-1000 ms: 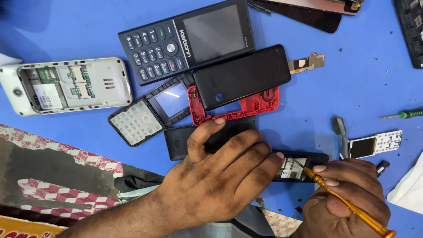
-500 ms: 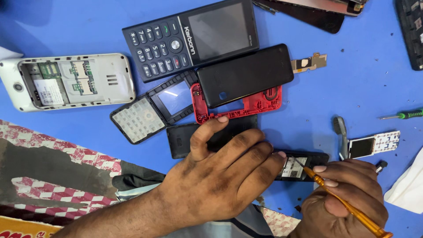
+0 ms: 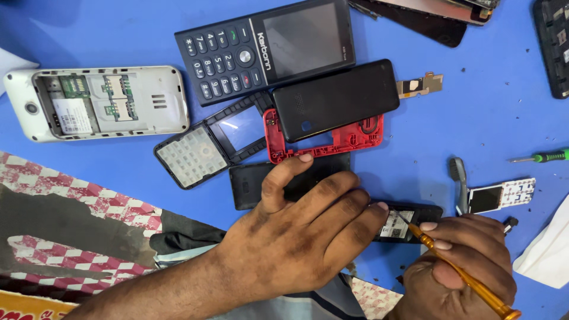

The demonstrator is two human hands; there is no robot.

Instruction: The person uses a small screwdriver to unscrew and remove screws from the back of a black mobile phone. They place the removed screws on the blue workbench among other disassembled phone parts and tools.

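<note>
Our right hand [image 3: 459, 266] grips the screwdriver [image 3: 459, 274], its tip pointing up-left into the black phone [image 3: 409, 222], which lies lengthwise left-right under our left hand's [image 3: 302, 237] spread fingers.

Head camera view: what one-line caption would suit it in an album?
Left hand steadies a black phone body while the right hand works an orange screwdriver into it, dismantled phones around.

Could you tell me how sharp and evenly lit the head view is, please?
Head view: sharp and evenly lit throughout; soft shadow at the top left of the blue table; faint sheen on the dark phone screen; left hand and screwdriver unblurred.
</note>
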